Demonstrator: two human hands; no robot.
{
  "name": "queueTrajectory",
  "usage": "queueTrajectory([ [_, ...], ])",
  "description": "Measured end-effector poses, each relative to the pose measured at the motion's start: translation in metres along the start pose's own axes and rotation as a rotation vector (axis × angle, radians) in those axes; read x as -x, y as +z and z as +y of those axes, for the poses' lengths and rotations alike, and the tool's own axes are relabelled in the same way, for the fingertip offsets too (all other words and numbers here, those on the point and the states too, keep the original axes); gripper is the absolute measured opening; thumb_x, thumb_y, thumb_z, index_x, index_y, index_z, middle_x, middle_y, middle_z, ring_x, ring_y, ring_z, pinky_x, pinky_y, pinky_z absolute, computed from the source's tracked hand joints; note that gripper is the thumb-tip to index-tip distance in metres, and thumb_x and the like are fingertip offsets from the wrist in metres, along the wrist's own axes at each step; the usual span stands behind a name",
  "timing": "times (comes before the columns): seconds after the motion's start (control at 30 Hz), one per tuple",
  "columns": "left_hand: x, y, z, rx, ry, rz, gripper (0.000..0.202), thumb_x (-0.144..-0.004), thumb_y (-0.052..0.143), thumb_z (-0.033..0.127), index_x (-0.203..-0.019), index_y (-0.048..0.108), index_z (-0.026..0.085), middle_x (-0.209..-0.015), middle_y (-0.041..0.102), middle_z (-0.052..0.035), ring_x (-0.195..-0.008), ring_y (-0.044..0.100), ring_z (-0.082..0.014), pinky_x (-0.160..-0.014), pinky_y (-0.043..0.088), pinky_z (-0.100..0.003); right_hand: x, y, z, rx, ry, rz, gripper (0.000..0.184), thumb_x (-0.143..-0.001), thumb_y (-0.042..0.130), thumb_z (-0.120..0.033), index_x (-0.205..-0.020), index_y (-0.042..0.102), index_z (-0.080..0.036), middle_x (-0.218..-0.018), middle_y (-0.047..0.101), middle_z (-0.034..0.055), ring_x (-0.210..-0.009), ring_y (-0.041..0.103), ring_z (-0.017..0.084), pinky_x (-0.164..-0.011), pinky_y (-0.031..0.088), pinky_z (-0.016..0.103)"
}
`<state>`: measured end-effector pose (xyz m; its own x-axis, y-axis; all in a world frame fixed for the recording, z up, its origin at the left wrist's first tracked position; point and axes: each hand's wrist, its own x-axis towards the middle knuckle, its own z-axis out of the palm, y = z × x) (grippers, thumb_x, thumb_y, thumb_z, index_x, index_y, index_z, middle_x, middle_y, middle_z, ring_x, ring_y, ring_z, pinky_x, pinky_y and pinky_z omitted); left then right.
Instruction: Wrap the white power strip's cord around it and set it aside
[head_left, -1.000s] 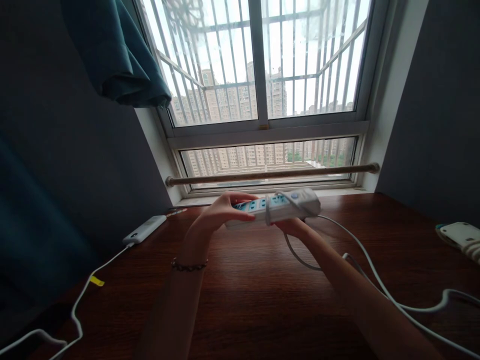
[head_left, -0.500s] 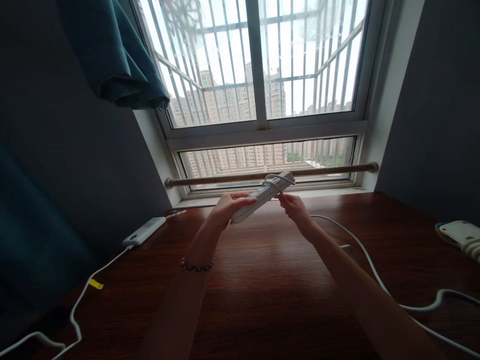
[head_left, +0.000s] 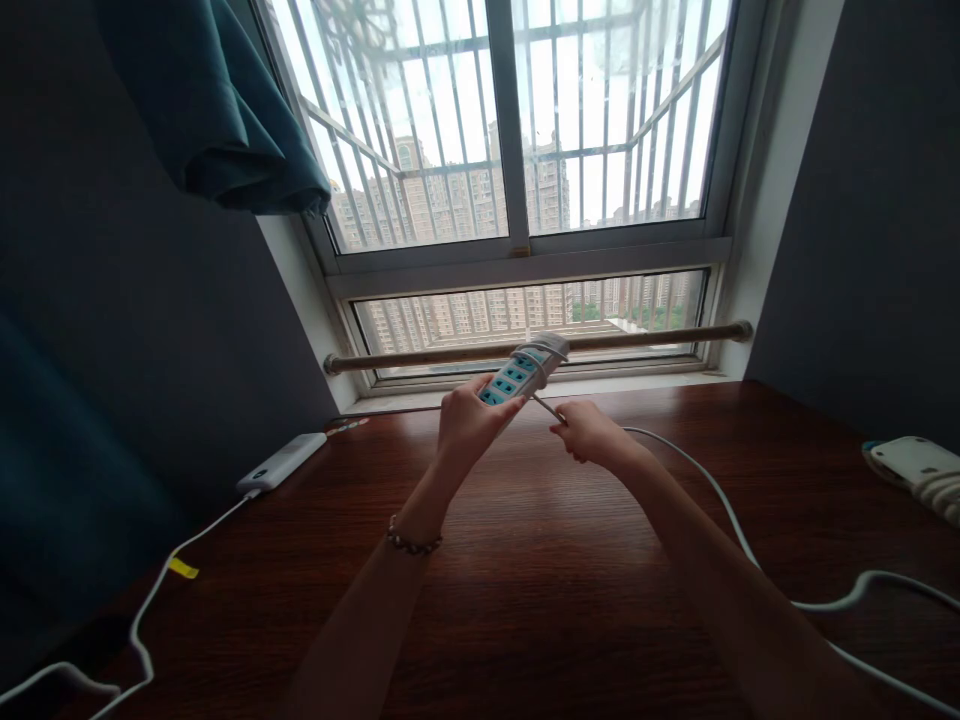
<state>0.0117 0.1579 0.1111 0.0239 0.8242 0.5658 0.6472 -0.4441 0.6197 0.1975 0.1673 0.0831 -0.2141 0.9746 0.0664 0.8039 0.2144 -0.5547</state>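
Observation:
My left hand [head_left: 466,424] grips the near end of a white power strip [head_left: 523,368] with blue sockets, holding it tilted up toward the window above the dark wooden table [head_left: 525,560]. Its white cord [head_left: 724,505] loops over the strip's far end, then runs down to my right hand [head_left: 587,433], which is closed on the cord just right of the strip. From there the cord trails across the table to the right edge. A bead bracelet sits on my left wrist.
A white power bank [head_left: 281,461] with a white cable lies at the table's left, by the dark wall. Another white device [head_left: 911,465] sits at the right edge. A wooden rod [head_left: 645,338] crosses the barred window; a teal curtain [head_left: 217,110] hangs upper left.
The strip has swung from lying flat across both hands to pointing up toward the window. My right hand came off its underside and now pulls the cord taut, drawing slack off the table.

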Motion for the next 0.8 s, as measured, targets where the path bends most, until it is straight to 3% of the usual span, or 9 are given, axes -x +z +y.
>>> queueTrajectory([
  [0.1,0.001,0.008,-0.006,-0.336,0.059,0.222,0.041,-0.075,0.059,0.046,-0.106,0.059,0.019,-0.091,0.066,-0.0070,-0.081,0.061,-0.0244,-0.068,0.043,-0.032,0.013,-0.003,-0.008,0.035,0.046,-0.156,0.013,-0.085,0.054,-0.016,-0.074,0.053,-0.009,-0.055,0.056,0.0069,-0.045,0.052,0.015,-0.047,0.035,0.025],
  [0.17,-0.001,0.009,-0.011,-0.525,0.088,0.288,0.044,-0.077,0.058,0.041,-0.113,0.055,0.016,-0.098,0.064,-0.0109,-0.088,0.059,-0.0279,-0.073,0.043,-0.035,0.023,-0.010,-0.014,0.109,-0.034,-0.081,0.010,-0.082,0.057,-0.014,-0.073,0.055,-0.010,-0.059,0.058,0.0073,-0.054,0.055,0.017,-0.051,0.034,0.026],
  [0.23,-0.002,0.004,-0.014,-0.659,0.123,0.262,0.047,-0.076,0.058,0.036,-0.117,0.052,0.014,-0.103,0.062,-0.0126,-0.093,0.057,-0.0301,-0.077,0.043,-0.037,0.031,-0.022,-0.019,0.193,-0.128,0.070,0.012,-0.082,0.059,-0.019,-0.073,0.058,-0.012,-0.069,0.060,0.0086,-0.069,0.057,0.019,-0.056,0.030,0.027],
  [0.37,-0.006,-0.017,-0.014,-0.649,0.319,-0.042,0.050,-0.071,0.065,0.031,-0.118,0.054,0.019,-0.109,0.063,-0.0081,-0.097,0.057,-0.0284,-0.082,0.043,-0.035,0.034,-0.045,-0.012,0.292,-0.277,0.357,0.022,-0.086,0.058,-0.035,-0.076,0.066,-0.018,-0.066,0.058,0.0036,-0.064,0.050,0.015,-0.056,0.024,0.028],
  [0.47,-0.007,-0.034,-0.009,-0.485,0.441,-0.316,0.055,-0.066,0.072,0.030,-0.118,0.056,0.023,-0.115,0.062,-0.0051,-0.102,0.057,-0.0263,-0.087,0.042,-0.034,0.029,-0.056,0.005,0.194,-0.457,0.467,0.018,-0.083,0.063,-0.036,-0.078,0.069,-0.020,-0.065,0.059,-0.0002,-0.063,0.050,0.012,-0.058,0.026,0.026],
  [0.57,-0.005,-0.046,-0.002,-0.274,0.452,-0.549,0.057,-0.064,0.076,0.033,-0.117,0.058,0.024,-0.111,0.064,-0.0037,-0.099,0.058,-0.0237,-0.086,0.043,-0.031,0.023,-0.061,0.018,-0.027,-0.636,0.439,0.019,-0.081,0.066,-0.038,-0.079,0.071,-0.019,-0.072,0.063,-0.0009,-0.065,0.054,0.011,-0.063,0.033,0.023],
  [0.67,-0.001,-0.052,0.003,-0.046,0.411,-0.734,0.056,-0.063,0.077,0.036,-0.115,0.061,0.023,-0.103,0.066,-0.0030,-0.091,0.060,-0.0218,-0.079,0.045,-0.030,0.016,-0.055,0.022,-0.257,-0.704,0.325,0.024,-0.080,0.066,-0.038,-0.083,0.071,-0.015,-0.075,0.063,0.0021,-0.067,0.055,0.013,-0.065,0.038,0.023],
  [0.73,0.001,-0.053,0.003,0.112,0.350,-0.760,0.058,-0.060,0.079,0.035,-0.113,0.062,0.020,-0.101,0.066,-0.0044,-0.091,0.060,-0.0225,-0.078,0.045,-0.029,0.010,-0.044,0.023,-0.408,-0.648,0.227,0.030,-0.079,0.063,-0.041,-0.085,0.070,-0.013,-0.074,0.061,0.0045,-0.065,0.054,0.014,-0.060,0.040,0.024],
  [0.8,0.001,-0.051,0.001,0.261,0.249,-0.717,0.061,-0.057,0.081,0.033,-0.112,0.062,0.016,-0.097,0.067,-0.0058,-0.089,0.060,-0.0231,-0.074,0.045,-0.030,0.002,-0.028,0.022,-0.484,-0.496,0.156,0.034,-0.081,0.058,-0.044,-0.084,0.068,-0.011,-0.075,0.060,0.0075,-0.066,0.054,0.017,-0.057,0.041,0.025],
])
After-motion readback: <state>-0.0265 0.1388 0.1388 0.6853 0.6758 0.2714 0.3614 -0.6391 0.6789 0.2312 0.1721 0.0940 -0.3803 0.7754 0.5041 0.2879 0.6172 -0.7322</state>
